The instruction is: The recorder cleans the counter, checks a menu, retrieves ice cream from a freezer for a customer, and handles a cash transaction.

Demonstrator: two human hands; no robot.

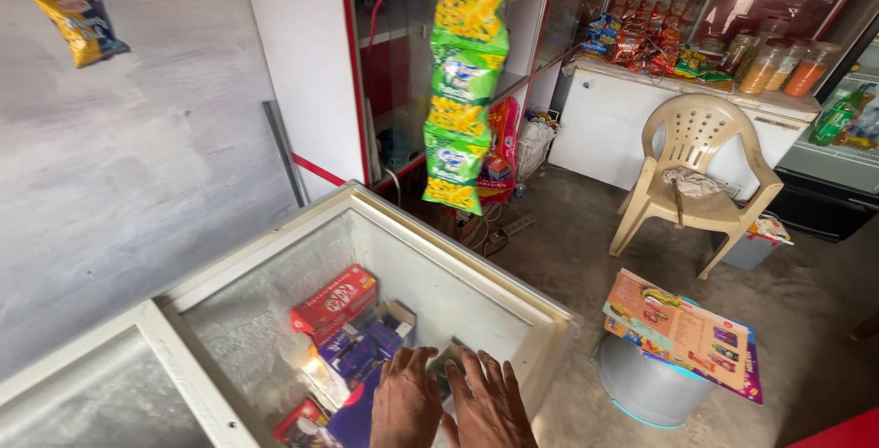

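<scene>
Left hand (pixel 406 399) and right hand (pixel 492 404) side by side, fingers spread flat, palms down, touching each other at the thumbs, gripping nothing, both resting on or just over the glass lid (pixel 439 288) of a chest freezer (pixel 540 320); contact with the glass can't be confirmed. Under the glass just ahead of the fingertips: purple chocolate boxes (pixel 362 352), and farther left a red box (pixel 335 300). Green snack packets (pixel 464 82) hang above. Right of the freezer, a metal bucket (pixel 641 388) topped with a printed board (pixel 682 331); beige plastic chair (pixel 698 169) beyond.
</scene>
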